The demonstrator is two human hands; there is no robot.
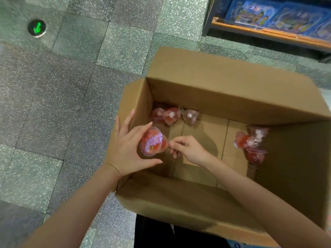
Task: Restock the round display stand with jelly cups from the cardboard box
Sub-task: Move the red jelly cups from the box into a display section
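Holding one jelly cup (153, 141) over the cardboard box (232, 83), we curl our left hand (125, 149) round it while our right hand (188, 149) pinches its edge; about seven loose cups (172, 115) remain, far-left and right; display stand unseen; walls stand high, the mouth wide

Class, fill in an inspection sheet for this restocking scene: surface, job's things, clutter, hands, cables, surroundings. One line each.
Surface: speckled tile floor; the box stands open on it.
Job's things: one jelly cup held over the box; three cups at the far left corner, a cluster by the right wall; display stand not in view.
Clutter: nothing seen.
Hands: left hand cradles the held cup; right hand pinches its edge.
Cables: nothing seen.
Surroundings: green arrow marker in the floor; shelf with blue packs.
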